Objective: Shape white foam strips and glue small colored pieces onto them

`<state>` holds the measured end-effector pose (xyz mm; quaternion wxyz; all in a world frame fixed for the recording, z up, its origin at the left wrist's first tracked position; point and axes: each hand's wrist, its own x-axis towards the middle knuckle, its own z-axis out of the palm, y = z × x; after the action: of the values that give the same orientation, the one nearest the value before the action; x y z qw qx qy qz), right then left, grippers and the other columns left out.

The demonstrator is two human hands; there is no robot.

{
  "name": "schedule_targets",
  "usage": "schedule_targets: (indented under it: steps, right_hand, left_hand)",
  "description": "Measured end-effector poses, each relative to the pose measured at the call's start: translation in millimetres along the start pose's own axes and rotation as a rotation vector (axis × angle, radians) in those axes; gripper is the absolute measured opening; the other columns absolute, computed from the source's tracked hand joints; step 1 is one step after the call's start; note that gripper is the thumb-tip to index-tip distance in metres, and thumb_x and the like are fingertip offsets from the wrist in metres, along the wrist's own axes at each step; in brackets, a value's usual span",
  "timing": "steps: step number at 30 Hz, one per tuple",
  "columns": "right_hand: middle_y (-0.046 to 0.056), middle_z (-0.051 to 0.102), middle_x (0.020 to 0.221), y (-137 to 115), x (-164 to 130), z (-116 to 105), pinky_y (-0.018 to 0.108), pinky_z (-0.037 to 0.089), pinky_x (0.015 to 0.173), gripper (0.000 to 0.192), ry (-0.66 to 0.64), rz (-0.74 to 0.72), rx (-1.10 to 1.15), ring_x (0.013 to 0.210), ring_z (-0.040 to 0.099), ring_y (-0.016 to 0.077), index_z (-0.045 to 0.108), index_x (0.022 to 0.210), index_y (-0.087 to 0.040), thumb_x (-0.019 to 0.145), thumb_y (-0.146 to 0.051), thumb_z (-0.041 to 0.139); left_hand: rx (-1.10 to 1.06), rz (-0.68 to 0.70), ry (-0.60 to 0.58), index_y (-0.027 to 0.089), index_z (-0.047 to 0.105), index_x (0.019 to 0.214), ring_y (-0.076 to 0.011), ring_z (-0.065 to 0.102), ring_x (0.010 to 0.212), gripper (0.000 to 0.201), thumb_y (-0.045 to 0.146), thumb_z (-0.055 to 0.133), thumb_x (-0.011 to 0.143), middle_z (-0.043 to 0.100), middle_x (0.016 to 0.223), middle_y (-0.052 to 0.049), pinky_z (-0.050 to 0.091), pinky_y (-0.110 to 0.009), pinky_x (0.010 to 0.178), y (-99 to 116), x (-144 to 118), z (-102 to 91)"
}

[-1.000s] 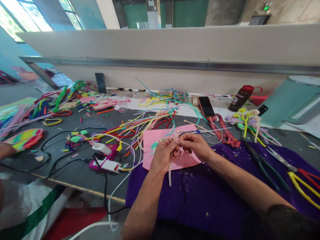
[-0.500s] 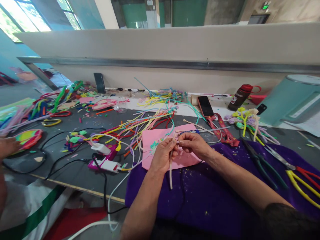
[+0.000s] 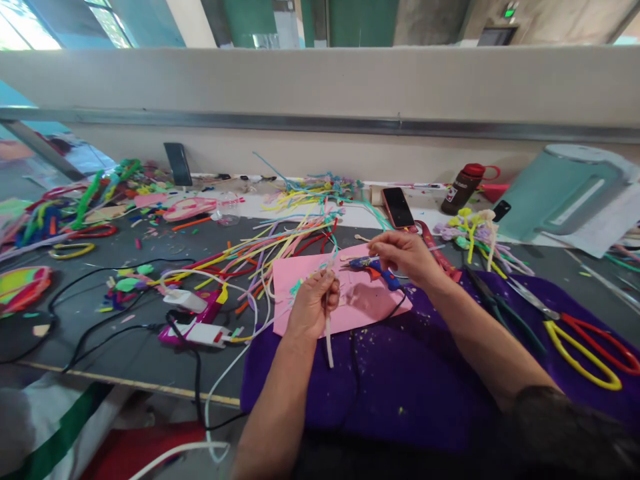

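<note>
My left hand (image 3: 313, 307) is closed around a pale pink pipe cleaner stem (image 3: 329, 340) that hangs down over the purple cloth (image 3: 400, 393). My right hand (image 3: 407, 255) has come away from it and hovers over the pink paper sheet (image 3: 350, 303), fingers pinched just above a small blue glue gun (image 3: 374, 268) lying on the sheet. Whether the fingers touch the glue gun is unclear. Loose pipe cleaners (image 3: 280, 243) in many colours lie spread beyond the sheet.
A phone (image 3: 399, 207), a dark bottle with a red cap (image 3: 463, 189), a teal kettle (image 3: 560, 193), pliers (image 3: 500, 310) and red-yellow scissors (image 3: 575, 330) lie to the right. Chargers and cables (image 3: 195, 327) sit to the left, with craft scraps beyond.
My right hand let go of the stem and moved up and right, over the glue gun. The left hand keeps the stem. The view shifted slightly right.
</note>
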<state>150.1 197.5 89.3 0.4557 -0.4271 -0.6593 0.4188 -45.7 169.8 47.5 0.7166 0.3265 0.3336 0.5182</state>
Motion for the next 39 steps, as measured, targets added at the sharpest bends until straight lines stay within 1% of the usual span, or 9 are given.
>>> schedule_targets:
  steps: [2, 7, 10, 15, 22, 28, 30, 34, 39]
  right_hand:
    - [0.002, 0.061, 0.072, 1, 0, -19, 0.019, 0.031, 0.042, 0.027, 0.042, 0.000, -0.183, 0.048, 0.049, 0.0071, 0.061, 0.084, -0.015, 0.080, -0.040, 0.051]
    - [0.007, 0.065, 0.072, 23, -5, -43, 0.025, 0.034, 0.056, 0.027, -0.075, 0.177, -1.017, 0.069, 0.057, 0.0170, 0.067, 0.073, -0.016, 0.077, -0.038, 0.051]
    - [0.007, 0.066, 0.071, 39, -6, -37, 0.025, 0.032, 0.055, 0.028, -0.135, 0.281, -1.090, 0.070, 0.058, 0.0196, 0.068, 0.070, -0.019, 0.070, -0.044, 0.057]
    - [0.006, 0.064, 0.070, 59, -2, -20, 0.025, 0.029, 0.051, 0.039, -0.096, 0.333, -1.002, 0.065, 0.056, 0.0190, 0.066, 0.070, -0.019, 0.063, -0.057, 0.059]
    - [0.001, 0.060, 0.062, 59, -1, -32, 0.023, 0.033, 0.049, 0.023, -0.121, 0.314, -0.645, 0.055, 0.052, 0.0123, 0.061, 0.071, -0.015, 0.067, -0.038, 0.059]
    - [-0.003, 0.049, 0.061, 47, -6, -28, 0.021, 0.026, 0.042, 0.028, -0.029, 0.256, 0.128, 0.047, 0.040, 0.0066, 0.056, 0.081, -0.016, 0.069, -0.040, 0.062]
    - [-0.002, 0.049, 0.062, 44, -8, -20, 0.021, 0.027, 0.043, 0.026, 0.013, 0.260, 0.263, 0.049, 0.041, 0.0066, 0.056, 0.080, -0.016, 0.073, -0.041, 0.060]
    - [0.002, 0.057, 0.077, 28, -13, -2, 0.023, 0.039, 0.051, 0.024, 0.088, 0.171, 0.350, 0.060, 0.052, 0.0108, 0.055, 0.087, -0.017, 0.074, -0.036, 0.060]
    - [0.009, 0.060, 0.101, -3, -27, 12, 0.025, 0.040, 0.048, 0.029, 0.008, 0.080, 0.365, 0.061, 0.057, 0.0128, 0.049, 0.099, -0.020, 0.074, -0.029, 0.060]
  left_hand:
    - [-0.031, 0.024, -0.011, 0.013, 0.049, 0.068, -0.0010, 0.040, 0.039, 0.024, 0.028, 0.068, 0.068, 0.049, 0.057, 0.005, 0.023, -0.012, 0.034, 3, 0, -1.2]
    - [-0.019, 0.028, -0.014, 0.014, 0.047, 0.067, -0.0014, 0.040, 0.039, 0.025, 0.029, 0.067, 0.068, 0.049, 0.057, 0.004, 0.023, -0.012, 0.034, 3, 0, -2.8]
    - [-0.005, 0.027, -0.007, 0.014, 0.047, 0.065, -0.0014, 0.039, 0.039, 0.027, 0.031, 0.068, 0.066, 0.050, 0.057, 0.004, 0.023, -0.013, 0.034, 3, 1, -3.0]
    - [0.013, 0.025, -0.008, 0.014, 0.049, 0.067, -0.0017, 0.040, 0.039, 0.027, 0.032, 0.069, 0.065, 0.050, 0.056, 0.004, 0.023, -0.013, 0.034, 2, 1, -2.6]
    - [-0.084, 0.017, -0.018, 0.013, 0.048, 0.068, -0.0011, 0.040, 0.039, 0.027, 0.029, 0.070, 0.064, 0.049, 0.057, 0.005, 0.022, -0.012, 0.034, 3, -1, -4.1]
    - [-0.202, 0.070, 0.021, 0.015, 0.048, 0.070, -0.0010, 0.038, 0.040, 0.026, 0.027, 0.070, 0.064, 0.048, 0.057, 0.006, 0.020, -0.012, 0.034, 7, -3, -8.3]
    - [-0.227, 0.077, 0.028, 0.015, 0.048, 0.070, -0.0010, 0.038, 0.040, 0.026, 0.026, 0.070, 0.064, 0.047, 0.057, 0.005, 0.020, -0.012, 0.034, 8, -4, -8.3]
    - [-0.249, 0.076, 0.032, 0.015, 0.048, 0.069, -0.0012, 0.037, 0.040, 0.027, 0.026, 0.071, 0.062, 0.047, 0.056, 0.005, 0.020, -0.012, 0.033, 10, -6, -6.5]
    - [-0.257, 0.062, 0.051, 0.015, 0.048, 0.068, -0.0011, 0.035, 0.040, 0.029, 0.028, 0.073, 0.060, 0.047, 0.056, 0.006, 0.019, -0.013, 0.033, 13, -7, -5.3]
